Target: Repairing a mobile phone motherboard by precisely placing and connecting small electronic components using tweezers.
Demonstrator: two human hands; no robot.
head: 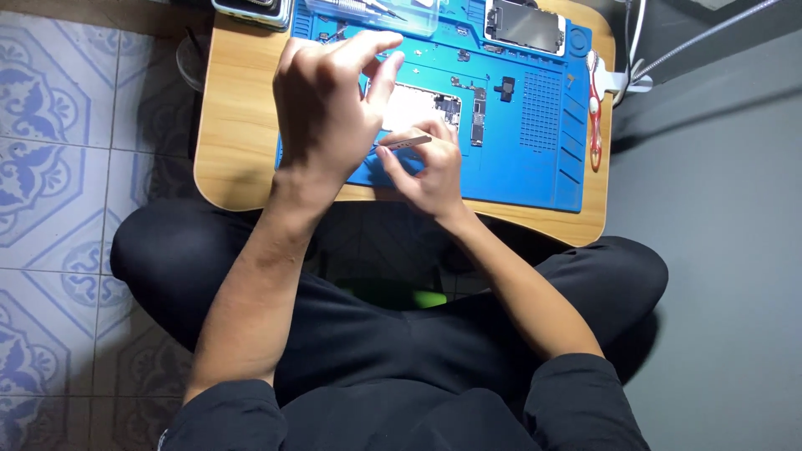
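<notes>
Holding metal tweezers (407, 141) in the right hand (426, 171) over the opened phone (422, 107) on the blue repair mat (535, 159), the left hand (330, 104) hovers loosely curled above it, the detached screen (525, 25) and removed parts lying farther back, reassembly not done.

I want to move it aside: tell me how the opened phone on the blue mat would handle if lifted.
The opened phone probably feels light and stiff, being a thin flat shell. Its exposed innards look fragile. On the blue mat it likely won't slide easily.
</notes>
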